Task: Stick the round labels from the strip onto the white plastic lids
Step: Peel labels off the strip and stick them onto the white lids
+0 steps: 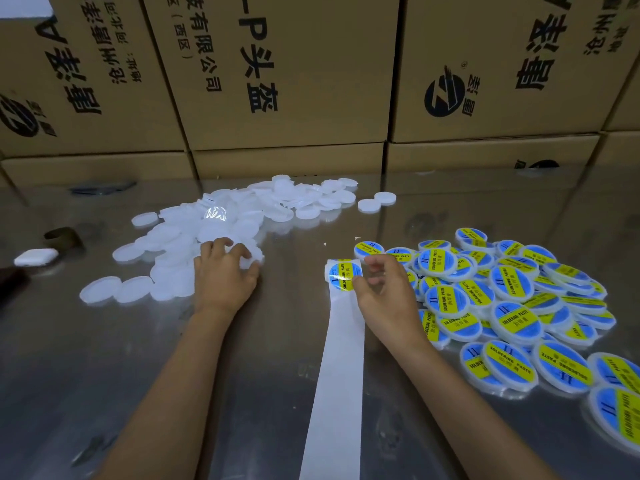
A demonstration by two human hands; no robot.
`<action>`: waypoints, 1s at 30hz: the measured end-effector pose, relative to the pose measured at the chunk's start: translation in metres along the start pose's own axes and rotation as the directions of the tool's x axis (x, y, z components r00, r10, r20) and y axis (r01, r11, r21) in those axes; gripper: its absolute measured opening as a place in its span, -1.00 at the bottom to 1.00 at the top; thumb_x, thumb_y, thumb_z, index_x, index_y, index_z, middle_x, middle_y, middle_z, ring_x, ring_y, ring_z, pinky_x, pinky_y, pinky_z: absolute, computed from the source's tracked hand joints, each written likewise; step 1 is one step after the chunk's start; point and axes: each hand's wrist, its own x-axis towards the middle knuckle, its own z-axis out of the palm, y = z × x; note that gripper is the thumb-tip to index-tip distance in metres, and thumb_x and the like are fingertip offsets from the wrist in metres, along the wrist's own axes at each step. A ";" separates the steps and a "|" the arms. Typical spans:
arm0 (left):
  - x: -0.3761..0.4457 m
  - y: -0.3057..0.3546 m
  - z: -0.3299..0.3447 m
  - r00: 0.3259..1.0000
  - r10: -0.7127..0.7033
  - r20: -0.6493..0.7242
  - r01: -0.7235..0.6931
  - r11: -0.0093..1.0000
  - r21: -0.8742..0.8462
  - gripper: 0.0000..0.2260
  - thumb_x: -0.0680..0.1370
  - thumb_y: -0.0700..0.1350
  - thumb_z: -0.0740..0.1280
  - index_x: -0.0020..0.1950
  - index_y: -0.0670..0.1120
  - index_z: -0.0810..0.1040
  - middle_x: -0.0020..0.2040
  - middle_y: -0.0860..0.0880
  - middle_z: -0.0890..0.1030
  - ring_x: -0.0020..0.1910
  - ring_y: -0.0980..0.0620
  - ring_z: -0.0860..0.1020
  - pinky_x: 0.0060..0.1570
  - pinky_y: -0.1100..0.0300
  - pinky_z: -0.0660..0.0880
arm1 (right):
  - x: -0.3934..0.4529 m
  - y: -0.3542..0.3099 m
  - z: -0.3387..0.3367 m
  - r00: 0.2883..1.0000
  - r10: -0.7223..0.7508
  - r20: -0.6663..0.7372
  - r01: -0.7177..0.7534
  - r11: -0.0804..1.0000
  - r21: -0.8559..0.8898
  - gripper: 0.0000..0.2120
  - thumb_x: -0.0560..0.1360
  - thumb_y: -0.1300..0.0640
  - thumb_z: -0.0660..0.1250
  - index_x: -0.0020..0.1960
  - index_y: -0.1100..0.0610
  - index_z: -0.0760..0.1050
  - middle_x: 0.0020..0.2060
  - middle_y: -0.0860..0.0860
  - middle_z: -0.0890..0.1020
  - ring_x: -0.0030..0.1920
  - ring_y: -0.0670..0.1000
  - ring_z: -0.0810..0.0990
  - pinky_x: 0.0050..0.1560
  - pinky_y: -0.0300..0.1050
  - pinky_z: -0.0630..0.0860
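Left hand (225, 271): grips a plain white lid (247, 259) at its pile's near edge.
Right hand (379, 289): pinches round label (343, 275), "SOLDERING PASTE", at strip (337, 375) end on desk (104, 358).
Labelled lids (512, 306): heaped right.

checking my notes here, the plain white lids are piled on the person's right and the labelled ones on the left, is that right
Not quite: the sides are swapped. The head view shows the plain white lids piled on the person's left, where the left hand grips one, and the labelled lids heaped on the right. The right hand pinches a round label at the end of the strip.
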 end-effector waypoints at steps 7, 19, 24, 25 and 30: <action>-0.001 0.002 0.003 0.996 0.072 0.055 -0.070 0.996 -0.046 -0.90 0.57 -0.07 0.35 0.04 -0.07 0.55 0.12 -0.04 0.63 0.38 -0.17 0.39 0.45 -0.09 0.16 | 0.001 -0.002 -0.004 1.000 -0.007 -0.019 0.008 0.999 0.043 -0.77 0.53 0.23 0.33 0.15 0.03 0.45 0.13 -0.05 0.53 0.08 0.01 0.55 0.19 0.00 0.50; -0.002 -0.002 0.006 0.998 -0.021 0.060 0.018 0.999 0.051 -0.64 0.67 0.09 0.17 0.41 0.02 0.51 0.32 -0.11 0.48 0.35 -0.14 0.36 0.35 -0.12 0.17 | 0.002 -0.003 -0.009 1.000 0.010 -0.030 -0.008 0.998 0.067 -0.78 0.53 0.24 0.32 0.15 0.06 0.48 0.13 -0.06 0.53 0.01 -0.05 0.54 -0.01 -0.25 0.38; -0.001 -0.005 0.006 0.987 -0.128 0.102 0.114 0.985 0.133 -0.57 0.66 0.17 0.13 0.45 0.04 0.47 0.37 -0.12 0.39 0.41 -0.14 0.26 0.45 -0.16 0.08 | 0.002 -0.004 -0.009 1.000 0.014 -0.024 -0.012 0.997 0.073 -0.79 0.53 0.23 0.32 0.14 0.04 0.48 0.14 -0.06 0.54 0.03 -0.03 0.55 0.03 -0.21 0.42; 0.000 -0.005 0.006 0.980 -0.154 0.123 0.138 0.982 0.129 -0.53 0.64 0.24 0.12 0.45 0.06 0.46 0.40 -0.11 0.36 0.44 -0.14 0.22 0.47 -0.18 0.05 | 0.002 -0.004 -0.009 1.000 0.015 -0.023 -0.013 0.997 0.075 -0.79 0.53 0.23 0.32 0.13 0.03 0.48 0.14 -0.06 0.54 0.03 -0.03 0.55 0.02 -0.21 0.42; -0.001 -0.003 0.004 0.957 -0.185 0.222 0.159 0.979 0.130 -0.30 0.48 0.50 0.07 0.48 0.13 0.38 0.52 -0.11 0.24 0.54 -0.15 0.07 0.47 -0.26 -0.10 | 0.002 -0.004 -0.009 1.000 0.021 -0.021 -0.019 0.997 0.073 -0.80 0.53 0.22 0.31 0.11 0.01 0.48 0.13 -0.06 0.55 0.03 -0.03 0.55 0.01 -0.21 0.40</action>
